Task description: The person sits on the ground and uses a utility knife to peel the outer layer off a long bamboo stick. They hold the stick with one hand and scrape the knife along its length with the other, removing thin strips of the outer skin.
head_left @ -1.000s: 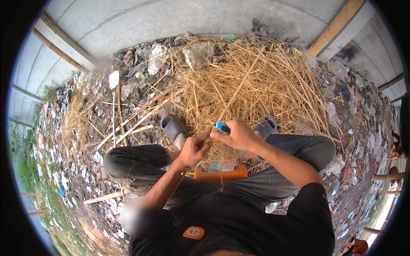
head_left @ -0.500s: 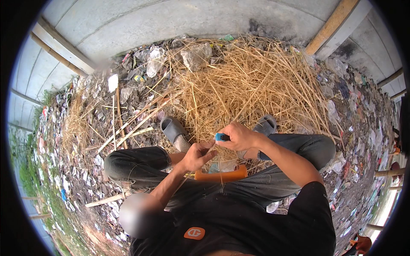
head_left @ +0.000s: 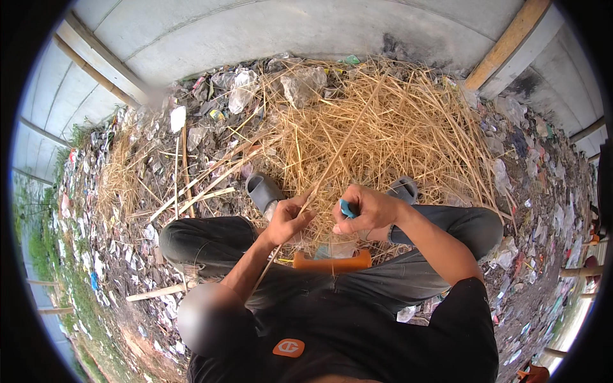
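My left hand [head_left: 288, 220] is closed around a long, thin, straw-coloured strip [head_left: 348, 142]. The strip slants up and away over the straw pile, and its lower end runs down past my wrist to my trouser leg. Just to the right, my right hand [head_left: 373, 212] is curled around a small blue-handled tool [head_left: 347, 208]. Fingers hide most of that tool, so its kind and any blade do not show. A gap separates the two hands. Dry straw [head_left: 383, 137] is heaped on the ground beyond them.
Between my legs sits a curved orange object [head_left: 345, 262]. Grey slippers [head_left: 263, 190] are on my feet. Pale split sticks [head_left: 204, 195] lie at the left. Plastic scraps cover the ground, with a large pale lump [head_left: 303, 86] near the concrete wall [head_left: 274, 32].
My hands have drawn apart from nearly touching, the right one shifting right with the blue-handled tool. The long strip now stands out plainly beyond my left hand. The whole view has shifted slightly.
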### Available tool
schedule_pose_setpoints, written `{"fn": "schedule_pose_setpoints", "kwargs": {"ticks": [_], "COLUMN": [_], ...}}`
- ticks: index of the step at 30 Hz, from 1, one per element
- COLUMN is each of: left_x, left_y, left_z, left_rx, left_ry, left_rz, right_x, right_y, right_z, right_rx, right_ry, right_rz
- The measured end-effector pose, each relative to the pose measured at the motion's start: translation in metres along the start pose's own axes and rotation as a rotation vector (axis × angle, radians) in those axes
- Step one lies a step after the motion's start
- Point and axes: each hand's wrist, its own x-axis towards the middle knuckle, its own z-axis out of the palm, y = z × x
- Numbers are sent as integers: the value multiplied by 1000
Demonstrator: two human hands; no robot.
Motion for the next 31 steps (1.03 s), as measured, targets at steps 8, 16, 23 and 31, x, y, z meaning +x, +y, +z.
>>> {"fn": "schedule_pose_setpoints", "kwargs": {"ticks": [8, 16, 23, 31], "left_x": [8, 10, 33, 59], "left_y": [92, 145, 191, 169], "left_z": [1, 17, 12, 10], "left_rx": [-237, -142, 2, -86], "left_ry": [-43, -123, -72, 1], "left_rz": [68, 97, 251, 328], "right_x": [-9, 16, 50, 36], "right_y": [-12, -95, -154, -179], "right_z": [-40, -30, -58, -57], "right_rx": [-590, -473, -521, -675], "right_ry": [853, 688, 698, 1117], "right_rz": [68, -97, -183, -370]}}
